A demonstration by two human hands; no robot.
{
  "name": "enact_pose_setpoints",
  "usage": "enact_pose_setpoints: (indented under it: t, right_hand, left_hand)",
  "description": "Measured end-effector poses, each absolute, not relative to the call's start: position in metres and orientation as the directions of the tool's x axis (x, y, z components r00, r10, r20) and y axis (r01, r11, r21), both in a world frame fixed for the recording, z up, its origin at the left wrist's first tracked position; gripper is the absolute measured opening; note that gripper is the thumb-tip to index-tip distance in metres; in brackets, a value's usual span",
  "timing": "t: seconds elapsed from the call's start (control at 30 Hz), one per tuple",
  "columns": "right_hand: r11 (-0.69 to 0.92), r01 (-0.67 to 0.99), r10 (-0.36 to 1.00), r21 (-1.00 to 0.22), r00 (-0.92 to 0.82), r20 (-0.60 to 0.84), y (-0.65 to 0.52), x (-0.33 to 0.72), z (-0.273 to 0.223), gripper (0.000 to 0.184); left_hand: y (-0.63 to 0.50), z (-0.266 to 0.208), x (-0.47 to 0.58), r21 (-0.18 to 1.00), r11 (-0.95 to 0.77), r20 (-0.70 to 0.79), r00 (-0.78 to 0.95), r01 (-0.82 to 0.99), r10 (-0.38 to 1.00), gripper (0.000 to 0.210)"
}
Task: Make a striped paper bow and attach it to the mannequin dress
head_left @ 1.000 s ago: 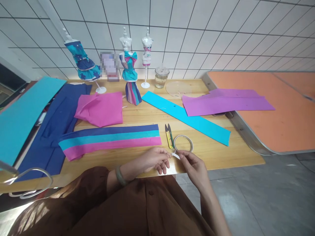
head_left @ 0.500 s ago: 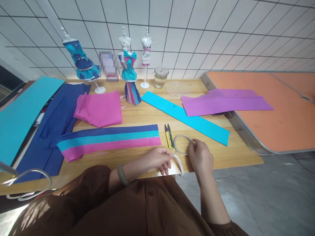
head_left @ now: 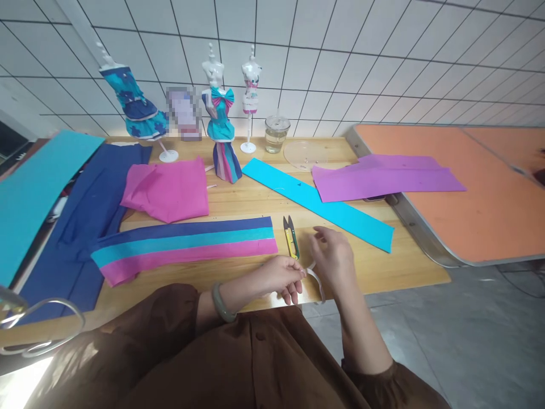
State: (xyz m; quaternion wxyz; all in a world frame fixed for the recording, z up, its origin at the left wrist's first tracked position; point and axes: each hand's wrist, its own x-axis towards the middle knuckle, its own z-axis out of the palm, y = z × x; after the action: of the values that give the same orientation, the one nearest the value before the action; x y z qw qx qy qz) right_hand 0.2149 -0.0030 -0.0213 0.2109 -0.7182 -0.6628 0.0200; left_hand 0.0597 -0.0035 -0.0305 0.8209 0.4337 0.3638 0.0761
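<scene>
My left hand (head_left: 289, 279) is closed in a pinch on the end of a narrow white tape (head_left: 317, 277), near the table's front edge. The tape curves down between my hands, and part of it reaches the fingers of my right hand (head_left: 335, 260). That hand is bent round with its index finger raised; the ring-shaped roll of tape is hidden by it. Thread snips (head_left: 291, 237) with yellow and green handles lie just beyond my left fingers. To the left lies a strip of navy, turquoise and pink cloth (head_left: 187, 244).
A bright blue strip (head_left: 323, 207) crosses the wooden table, partly under purple cloth (head_left: 378, 179). Pink (head_left: 170, 190) and navy cloth (head_left: 91, 210) lie left. Behind stand dressed mini mannequins (head_left: 222, 122) and a glass of liquid (head_left: 276, 136). An orange board (head_left: 481, 227) adjoins right.
My right hand has turned and moved slightly left, nearer my left hand. The tape ring, visible before, is now out of sight. My left hand keeps its pinch and has shifted slightly right.
</scene>
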Motion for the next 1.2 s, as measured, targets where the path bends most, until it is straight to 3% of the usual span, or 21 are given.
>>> enact_pose_setpoints:
  t: [0.17, 0.27, 0.33, 0.4, 0.5, 0.63, 0.73, 0.83, 0.9, 1.03, 1.2]
  right_hand:
    - [0.008, 0.993, 0.999, -0.116, -0.012, -0.035, 0.017, 0.173, -0.011, 0.036]
    - [-0.035, 0.999, 0.998, -0.030, 0.034, -0.060, 0.024, 0.162, -0.010, 0.022]
    - [-0.063, 0.997, 0.996, -0.034, 0.060, -0.069, 0.027, 0.163, -0.010, 0.017]
    - [-0.070, 0.989, 0.994, -0.130, 0.059, -0.090, 0.029, 0.169, -0.010, 0.019]
    - [-0.104, 0.890, 0.995, -0.444, 0.093, -0.047, 0.024, 0.187, -0.005, 0.027]
    - [-0.155, 0.493, 0.966, -0.856, 0.256, -0.027, -0.010, 0.204, 0.012, 0.038]
    - [-0.318, 0.116, 0.938, -0.941, 0.180, -0.295, -0.047, 0.202, 0.019, 0.040]
    - [-0.494, -0.072, 0.867, -0.866, 0.026, -0.497, -0.073, 0.198, 0.010, 0.045]
    - [-0.503, -0.030, 0.857, -0.864, 0.114, -0.503, -0.079, 0.200, -0.002, 0.049]
    - [-0.407, 0.267, 0.873, -0.873, 0.394, -0.287, -0.064, 0.218, -0.022, 0.044]
    - [-0.409, 0.473, 0.893, -0.781, 0.383, -0.236, -0.034, 0.231, -0.031, 0.040]
  left_hand:
    - [-0.003, -0.032, 0.057, 0.780, 0.594, -0.523, 0.727, 0.198, 0.445, 0.012]
    - [-0.001, -0.034, 0.054, 0.778, 0.599, -0.517, 0.738, 0.192, 0.434, 0.011]
    - [0.001, -0.034, 0.052, 0.784, 0.592, -0.504, 0.746, 0.185, 0.435, 0.013]
    - [0.003, -0.032, 0.049, 0.783, 0.592, -0.509, 0.745, 0.192, 0.432, 0.017]
    - [0.006, -0.028, 0.046, 0.766, 0.603, -0.543, 0.724, 0.221, 0.424, 0.017]
    - [0.013, -0.029, 0.044, 0.773, 0.581, -0.563, 0.697, 0.255, 0.443, 0.016]
    - [0.020, -0.030, 0.043, 0.794, 0.531, -0.568, 0.671, 0.296, 0.476, 0.025]
    - [0.028, -0.026, 0.043, 0.814, 0.473, -0.563, 0.660, 0.338, 0.497, 0.028]
    - [0.033, -0.020, 0.042, 0.828, 0.444, -0.549, 0.658, 0.342, 0.516, 0.023]
    - [0.044, -0.011, 0.040, 0.842, 0.398, -0.534, 0.659, 0.363, 0.530, 0.018]
    - [0.053, -0.015, 0.039, 0.848, 0.369, -0.528, 0.662, 0.380, 0.533, 0.018]
